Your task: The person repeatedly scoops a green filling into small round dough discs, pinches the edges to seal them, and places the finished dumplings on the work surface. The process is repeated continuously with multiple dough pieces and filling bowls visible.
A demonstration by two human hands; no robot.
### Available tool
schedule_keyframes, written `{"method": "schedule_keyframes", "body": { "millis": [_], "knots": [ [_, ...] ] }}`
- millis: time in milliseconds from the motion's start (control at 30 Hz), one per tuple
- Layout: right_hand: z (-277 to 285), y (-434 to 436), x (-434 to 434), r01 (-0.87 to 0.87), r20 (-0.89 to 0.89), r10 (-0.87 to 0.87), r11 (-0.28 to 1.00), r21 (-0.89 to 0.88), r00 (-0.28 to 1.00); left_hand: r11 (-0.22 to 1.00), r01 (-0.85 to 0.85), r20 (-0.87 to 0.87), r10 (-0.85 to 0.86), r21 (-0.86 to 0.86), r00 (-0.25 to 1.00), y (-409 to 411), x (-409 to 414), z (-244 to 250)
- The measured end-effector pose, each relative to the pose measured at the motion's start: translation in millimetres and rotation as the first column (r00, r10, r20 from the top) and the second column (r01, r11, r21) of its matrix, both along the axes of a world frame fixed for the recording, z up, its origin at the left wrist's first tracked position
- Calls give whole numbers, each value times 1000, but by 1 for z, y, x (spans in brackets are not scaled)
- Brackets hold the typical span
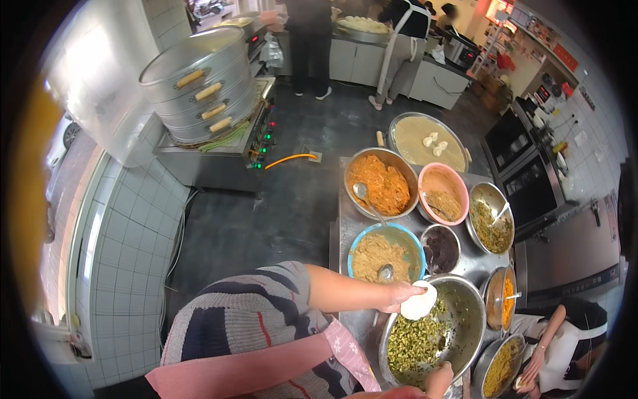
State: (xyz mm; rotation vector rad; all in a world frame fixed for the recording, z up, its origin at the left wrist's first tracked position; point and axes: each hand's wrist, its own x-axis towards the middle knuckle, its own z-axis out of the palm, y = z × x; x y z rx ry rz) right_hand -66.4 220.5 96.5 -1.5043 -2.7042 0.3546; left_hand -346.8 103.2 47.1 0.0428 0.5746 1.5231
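A flat round dough wrapper (418,301) rests in my left hand (397,295), the thumb on its edge, above the rim of a large steel bowl. That steel bowl (468,311) holds chopped green filling (416,344), heaped on its left side. My right hand (439,377) is at the bowl's near edge with its fingers curled; whether it holds something cannot be told. Just beyond my left hand stands a blue bowl (363,234) of pale brown filling with a metal spoon (385,272) in it. Beside it is a small steel bowl of dark paste (440,249).
Further bowls of filling crowd the steel table: orange (381,184), a pink bowl (463,187), and several at the right. A round steamer tray (416,134) bears a few buns. A co-worker (548,344) works at lower right. Stacked steamers (199,85) stand at upper left.
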Motion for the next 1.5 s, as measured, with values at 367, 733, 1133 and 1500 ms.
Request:
{"method": "schedule_keyframes", "body": {
  "millis": [367,733,1133,1500],
  "knots": [
    [15,-6,-9,-64,228,83,994,-91,970,991,-13,-35,9,-130,999,14,12,-9],
    [-22,15,1,452,-466,-421,891,-50,778,944,-104,-344,-11,-313,939,103,61,12],
    [-8,-28,14,397,-380,-470,881,-258,797,646,663,-704,266,-377,-659,74,67,-21],
    [-45,-35,-16,468,-482,-674,737,-487,560,993,113,-852,73,17,-518,92,121,-81]
  ]
}}
